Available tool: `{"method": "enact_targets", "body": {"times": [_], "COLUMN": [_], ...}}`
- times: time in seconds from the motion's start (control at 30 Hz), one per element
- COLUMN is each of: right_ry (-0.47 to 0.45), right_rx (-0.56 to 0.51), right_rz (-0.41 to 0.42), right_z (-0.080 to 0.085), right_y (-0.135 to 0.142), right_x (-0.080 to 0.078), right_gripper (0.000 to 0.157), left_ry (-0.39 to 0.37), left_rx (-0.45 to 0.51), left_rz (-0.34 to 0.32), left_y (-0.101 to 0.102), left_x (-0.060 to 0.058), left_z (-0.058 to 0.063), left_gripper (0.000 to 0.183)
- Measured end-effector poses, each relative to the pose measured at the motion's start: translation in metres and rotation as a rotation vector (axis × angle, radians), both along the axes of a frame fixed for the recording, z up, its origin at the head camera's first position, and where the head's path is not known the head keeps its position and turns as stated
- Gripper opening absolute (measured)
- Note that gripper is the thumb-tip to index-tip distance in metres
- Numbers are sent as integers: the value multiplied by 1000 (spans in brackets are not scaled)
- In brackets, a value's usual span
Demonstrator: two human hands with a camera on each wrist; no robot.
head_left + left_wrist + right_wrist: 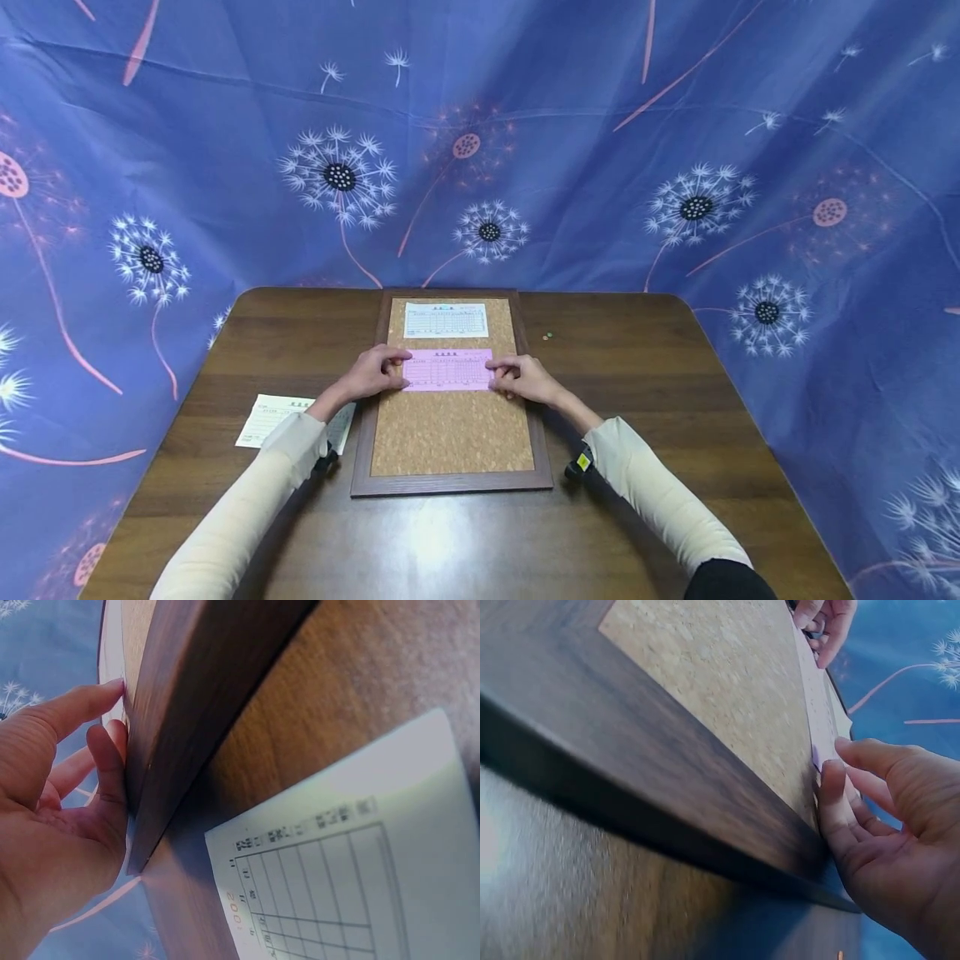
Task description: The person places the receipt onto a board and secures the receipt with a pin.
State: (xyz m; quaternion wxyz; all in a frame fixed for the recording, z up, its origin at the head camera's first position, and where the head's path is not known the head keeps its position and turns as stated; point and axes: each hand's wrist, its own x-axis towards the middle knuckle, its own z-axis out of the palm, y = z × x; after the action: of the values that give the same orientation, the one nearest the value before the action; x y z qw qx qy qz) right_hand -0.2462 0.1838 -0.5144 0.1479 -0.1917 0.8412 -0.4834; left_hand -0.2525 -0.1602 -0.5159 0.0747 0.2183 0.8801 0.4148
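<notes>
A pink printed form (447, 371) lies across the middle of a wood-framed cork board (453, 437). My left hand (372, 372) holds its left end between thumb and fingers, and my right hand (522, 380) holds its right end the same way. Above the pink form, a white printed form (446, 320) lies near the top of the board. In the right wrist view, the thumb and a finger of my right hand (889, 817) meet at the pink form's edge (821, 742). The frame hides part of my left hand's (67, 787) fingertips in the left wrist view.
Pale yellow-green printed paper (273, 419) lies left of the board, partly under my left forearm. Two tiny pieces, one green (550, 334), sit on the wooden table (637, 375) right of the board. A blue patterned cloth (570, 208) hangs behind the table.
</notes>
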Motion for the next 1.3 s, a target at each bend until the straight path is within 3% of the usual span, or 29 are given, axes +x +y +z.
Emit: {"method": "enact_targets", "body": {"times": [0.17, 0.3, 0.5, 0.8, 0.97, 1.3], "right_ry": [43, 84, 103, 77, 61, 211], "right_rx": [20, 36, 40, 136, 151, 259], "right_rz": [6, -43, -116, -260, -351, -343], "right_z": [8, 11, 10, 9, 2, -11], "right_y": [13, 30, 58, 97, 104, 99], "right_x": [-1, -2, -15, -43, -55, -66], "right_gripper": [32, 32, 29, 27, 31, 22], "left_ry": [19, 15, 1, 7, 9, 21], "left_rx": [-6, -8, -11, 1, -6, 0], "left_rz": [-5, 1, 18, 24, 23, 29], "left_y": [0, 2, 1, 3, 3, 3], "left_x": [0, 1, 0, 1, 2, 1], "left_z": [2, 0, -1, -3, -6, -5], "left_gripper": [51, 50, 49, 48, 49, 49]}}
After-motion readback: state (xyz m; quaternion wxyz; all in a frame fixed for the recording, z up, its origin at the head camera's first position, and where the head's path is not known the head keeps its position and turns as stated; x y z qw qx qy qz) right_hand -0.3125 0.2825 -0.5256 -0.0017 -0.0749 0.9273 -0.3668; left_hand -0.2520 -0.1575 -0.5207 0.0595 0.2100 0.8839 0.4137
